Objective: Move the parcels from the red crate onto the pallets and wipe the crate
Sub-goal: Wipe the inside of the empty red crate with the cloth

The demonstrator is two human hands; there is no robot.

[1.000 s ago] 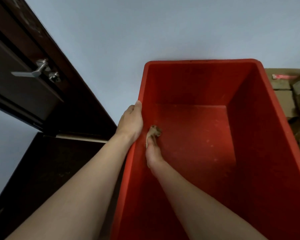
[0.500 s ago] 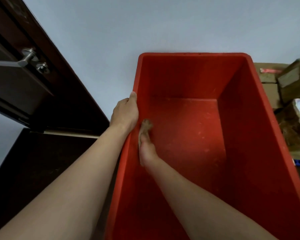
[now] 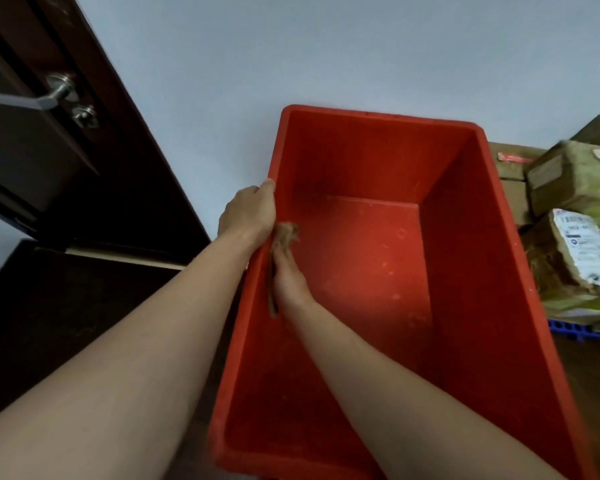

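Gripping the red crate (image 3: 378, 115) by its left rim, the left hand (image 3: 252, 211) curls tight — the right hand (image 3: 289, 280) clutches a brown rag (image 3: 287, 233) against the inner wall.

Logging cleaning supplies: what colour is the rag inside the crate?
Tan-brown. The rag shows best in the head view, in the right hand inside the red crate.
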